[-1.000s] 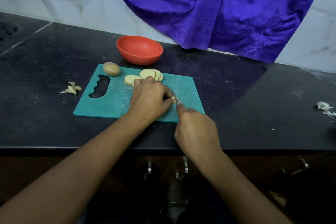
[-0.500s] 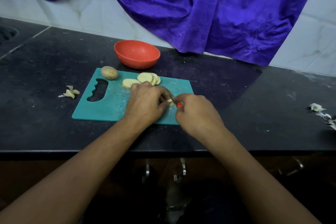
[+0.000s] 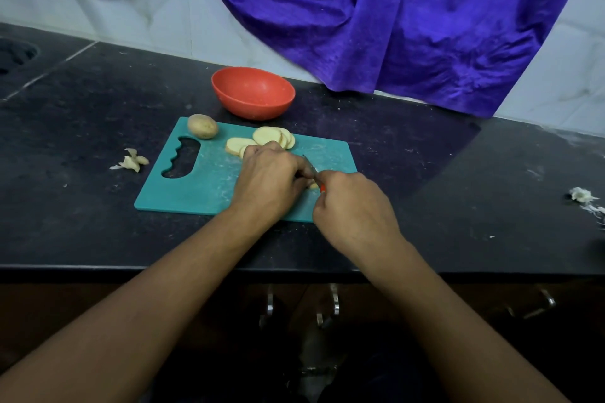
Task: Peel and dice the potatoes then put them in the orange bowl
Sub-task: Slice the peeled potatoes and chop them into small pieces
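Farthest back, purple cloth (image 3: 376,26) draped over the pale tiled wall (image 3: 157,16), hanging down to the far edge of the black surface (image 3: 458,193). On that surface, near the middle, teal cutting board (image 3: 209,183), with a wavy handle cut-out at its left end. Over the board's near right part, both hands close together. Left hand (image 3: 268,178) knuckles up, fingers curled down onto a small potato piece (image 3: 313,186), mostly hidden beneath, with only a pale bit in sight just right of the fingers. Right hand (image 3: 353,206) just to the right and nearer, wrapped round a knife (image 3: 310,164), with a speck of red handle at the thumb and a thin blade angled far-left alongside the left hand's fingers. Touching them or just beside them: cannot tell.

Beyond the board's far edge and slightly apart from it, orange bowl (image 3: 253,93), upright. On the board's far part, just beyond the left hand, fanned stack of peeled potato slices (image 3: 273,136). Left of that stack, a few more slices (image 3: 237,144), partly covered by the left hand's knuckles. At the board's far left corner, whole unpeeled potato (image 3: 202,126), well left of both hands. Left of the board on the surface, small heap of pale peelings (image 3: 131,162). Far to the right, near the edge of view, more pale scraps (image 3: 582,195).
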The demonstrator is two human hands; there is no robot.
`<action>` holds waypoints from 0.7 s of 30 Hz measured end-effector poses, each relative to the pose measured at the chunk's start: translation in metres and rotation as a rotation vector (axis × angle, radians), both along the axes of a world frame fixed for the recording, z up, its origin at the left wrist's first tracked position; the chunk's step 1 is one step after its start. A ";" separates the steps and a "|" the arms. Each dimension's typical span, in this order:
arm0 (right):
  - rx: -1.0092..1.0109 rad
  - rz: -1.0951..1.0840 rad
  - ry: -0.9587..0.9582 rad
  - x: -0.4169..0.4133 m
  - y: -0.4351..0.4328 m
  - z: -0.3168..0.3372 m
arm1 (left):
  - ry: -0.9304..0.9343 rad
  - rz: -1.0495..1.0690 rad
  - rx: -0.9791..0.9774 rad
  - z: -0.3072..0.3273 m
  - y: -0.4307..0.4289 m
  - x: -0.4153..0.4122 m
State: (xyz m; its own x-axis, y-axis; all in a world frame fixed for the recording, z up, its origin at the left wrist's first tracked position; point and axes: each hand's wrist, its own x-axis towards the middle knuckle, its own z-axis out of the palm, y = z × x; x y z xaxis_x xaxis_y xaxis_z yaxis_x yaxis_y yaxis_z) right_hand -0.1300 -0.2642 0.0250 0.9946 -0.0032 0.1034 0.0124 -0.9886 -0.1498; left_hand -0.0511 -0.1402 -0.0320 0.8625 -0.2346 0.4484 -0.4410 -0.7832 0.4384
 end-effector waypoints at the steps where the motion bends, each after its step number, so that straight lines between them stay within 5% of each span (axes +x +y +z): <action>1: -0.018 0.005 -0.020 -0.001 0.000 -0.003 | 0.001 0.003 -0.001 -0.001 0.000 0.000; 21: -0.156 0.062 -0.051 -0.010 -0.001 -0.018 | -0.032 0.049 0.072 -0.003 -0.002 0.002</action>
State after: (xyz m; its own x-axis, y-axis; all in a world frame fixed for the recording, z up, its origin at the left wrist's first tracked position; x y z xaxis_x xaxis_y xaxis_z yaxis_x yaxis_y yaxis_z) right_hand -0.1396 -0.2651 0.0069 0.9859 0.0783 0.1479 0.0780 -0.9969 0.0074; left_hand -0.0489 -0.1418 -0.0350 0.8594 -0.2245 0.4594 -0.4138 -0.8332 0.3668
